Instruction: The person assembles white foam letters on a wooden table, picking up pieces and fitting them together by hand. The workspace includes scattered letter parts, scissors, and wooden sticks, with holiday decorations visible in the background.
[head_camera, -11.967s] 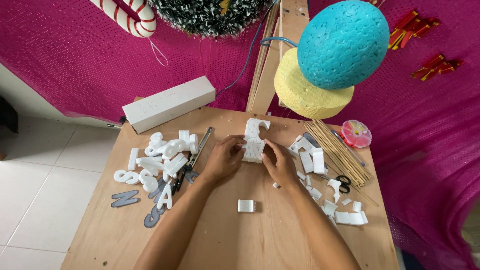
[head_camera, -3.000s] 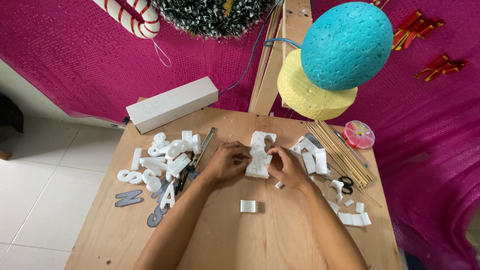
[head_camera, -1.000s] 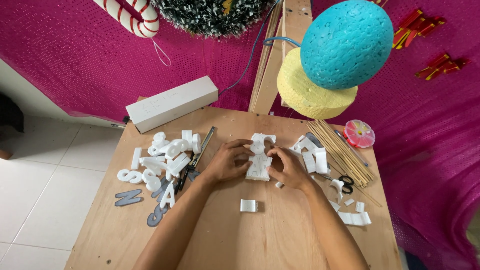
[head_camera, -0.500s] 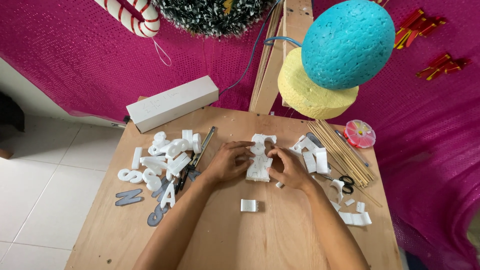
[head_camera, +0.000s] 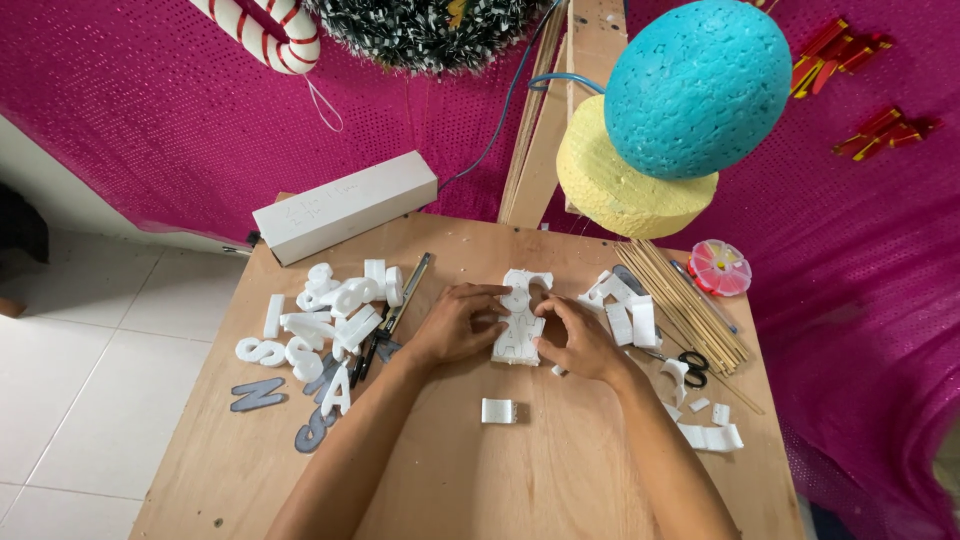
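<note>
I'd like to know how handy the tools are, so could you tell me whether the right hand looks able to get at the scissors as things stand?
Probably yes. The right hand rests on the white foam piece, and the scissors lie on the wooden table just to its right. Only small foam offcuts lie near the path, and nothing covers the handles.

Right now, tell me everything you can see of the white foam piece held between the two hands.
The white foam piece lies flat on the wooden table, near its middle. It looks like cut foam board, thick and matt white, with an irregular outline: a wider notched top and a narrower body with small cut-outs. Faint pencil-like lines show on its face. The left hand presses its left edge, with fingers reaching over the top; the right hand curls against its right edge. A small white offcut lies apart, nearer the person.
</note>
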